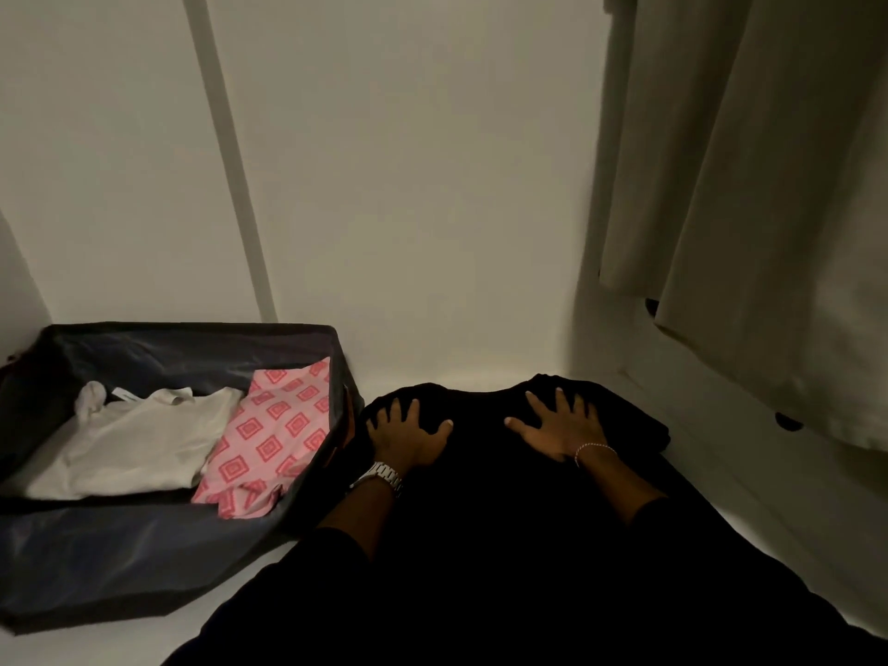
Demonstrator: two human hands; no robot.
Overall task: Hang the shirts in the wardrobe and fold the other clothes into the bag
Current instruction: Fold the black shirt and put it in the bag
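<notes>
Surface: pale wardrobe floor (480,358), white back wall | black garment (480,463) lies beside bag (120,560) | left hand (403,437), right hand (560,427): fingers spread flat, pressing garment | beige shirt (769,185) hangs right

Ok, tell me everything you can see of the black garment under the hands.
The black garment is dark, soft-looking cloth, lying as a flattish folded bundle on the pale surface, just right of the open bag. Its details are lost in the dim light, and its near edge merges with the dark sleeves. The left hand and right hand press flat on it, fingers spread.
</notes>
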